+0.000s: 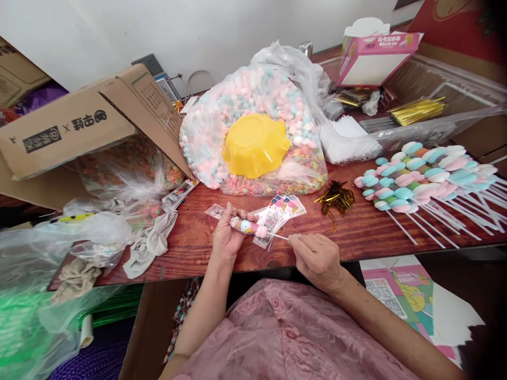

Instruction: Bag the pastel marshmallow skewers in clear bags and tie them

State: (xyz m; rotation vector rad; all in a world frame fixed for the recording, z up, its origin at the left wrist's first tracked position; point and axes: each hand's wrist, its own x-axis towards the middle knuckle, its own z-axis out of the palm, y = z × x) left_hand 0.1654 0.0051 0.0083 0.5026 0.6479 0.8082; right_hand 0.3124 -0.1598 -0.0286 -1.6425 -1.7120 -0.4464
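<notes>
L hand (pixel 226 238) closed round marshmallow skewer (pixel 250 227) in clear sleeve, just above table edge (pixel 376 232). R hand (pixel 317 258) pinches stick end (pixel 282 237). Candy prob. soft, light, squashy; stick thin but stiff, so hold by stick.

Table (pixel 222 211) – reddish wood, grainy, semi-gloss. Bowl (pixel 255 143) glossy yellow plastic. Bags (pixel 206 132) thin clear plastic, crinkly. Box (pixel 71 126) matt cardboard. Twist ties (pixel 336 198) – shiny gold foil.

Marshmallow skewer (pixel 253 228) between both hands (pixel 227 237)
</notes>
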